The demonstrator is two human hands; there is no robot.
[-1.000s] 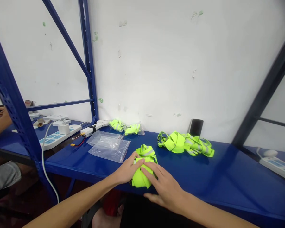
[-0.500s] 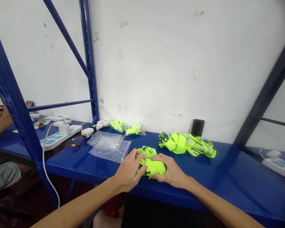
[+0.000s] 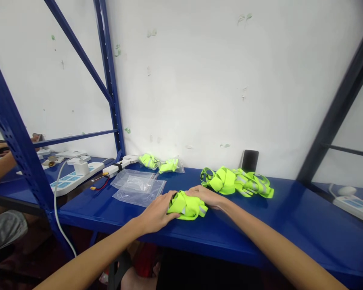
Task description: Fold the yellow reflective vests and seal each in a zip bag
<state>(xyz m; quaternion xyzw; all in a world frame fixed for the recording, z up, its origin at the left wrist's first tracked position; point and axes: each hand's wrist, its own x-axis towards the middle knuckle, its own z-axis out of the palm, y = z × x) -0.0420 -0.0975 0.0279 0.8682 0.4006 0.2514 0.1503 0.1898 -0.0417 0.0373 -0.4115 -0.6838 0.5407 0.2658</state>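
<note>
A folded bundle of neon-yellow reflective strap (image 3: 188,206), with silver stripes, lies near the front edge of the blue table. My left hand (image 3: 157,212) grips its left end, thumb in front and fingers behind. On the far right side, my right hand (image 3: 208,196) curls over the top edge of the bundle; some of its fingertips are hidden. Behind my right hand lies a longer loose heap of the same neon strap (image 3: 225,180). Two clear zip bags (image 3: 140,186) lie flat and overlapping beyond my left hand.
Two bagged neon straps (image 3: 169,165) rest by the wall, beside a small white fan (image 3: 130,159). A dark phone (image 3: 249,161) leans on the wall. Power strips (image 3: 75,177) and a wired battery pack lie left. Blue rack posts (image 3: 109,80) flank the table; another person's arm (image 3: 0,169) shows far left.
My right hand has moved from the bundle's right end to its far side. The bundle is turned and flatter, showing more strap at the front. The view has shifted slightly.
</note>
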